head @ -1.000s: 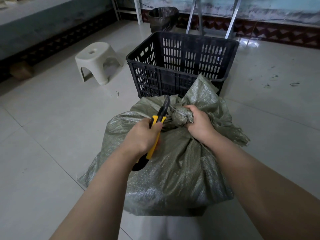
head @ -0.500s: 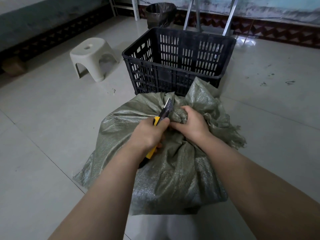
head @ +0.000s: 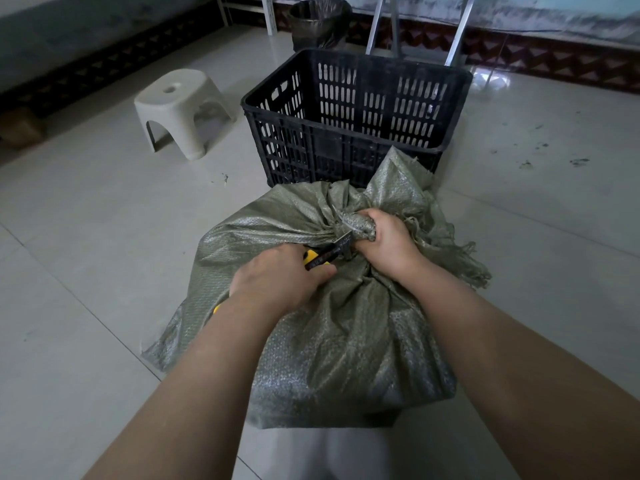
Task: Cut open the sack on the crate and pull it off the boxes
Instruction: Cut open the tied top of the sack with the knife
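My left hand (head: 277,282) is wrapped round the utility knife (head: 323,256), fingers (head: 320,273) curled tight on its yellow and black handle. The short steel blade points far and right, its edge against the gathered neck (head: 356,225) of the sack (head: 346,341). My right hand (head: 391,244) is clamped on that neck, fist closed round the bunched fabric just beyond the blade, so knife and knuckles sit very close together.

The sack is right in front of me, near and centre. It's coarse woven plastic, grey-green with a dull sheen, pulled into hard creases that fan out from the knot. The body is bulky and squarish under the cloth, and whatever carries it is hidden by the fabric. A loose flap with a frayed, stringy edge (head: 464,258) spills off to the right, and a corner droops to the floor (head: 86,237) on the left.

Just beyond it, the far flap of the sack overlaps the near wall of a black plastic crate (head: 346,140) with slotted walls and a thick rim. The glossy pale tiles give open room to left and right. Far left stands a low cream stool (head: 180,102), rounded, with a hole in its top. At the far wall are a bin (head: 318,19) with a dark liner and slanted metal legs (head: 457,36).
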